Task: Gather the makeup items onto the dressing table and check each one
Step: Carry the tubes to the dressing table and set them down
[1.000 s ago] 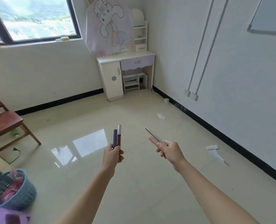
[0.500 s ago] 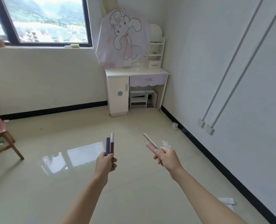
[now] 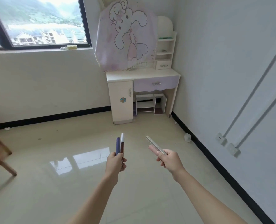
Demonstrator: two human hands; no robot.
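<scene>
My left hand (image 3: 115,164) clasps two seemingly light, stiff tubes (image 3: 122,143) by their lower ends; my right hand (image 3: 169,160) pinches two slim, likely slippery sticks (image 3: 153,144) jutting past my grip.

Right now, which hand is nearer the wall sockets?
Right. The right hand, holding the silver and pink tubes, is left of the sockets. The left hand, holding the purple and red tubes, is farther left.
</scene>
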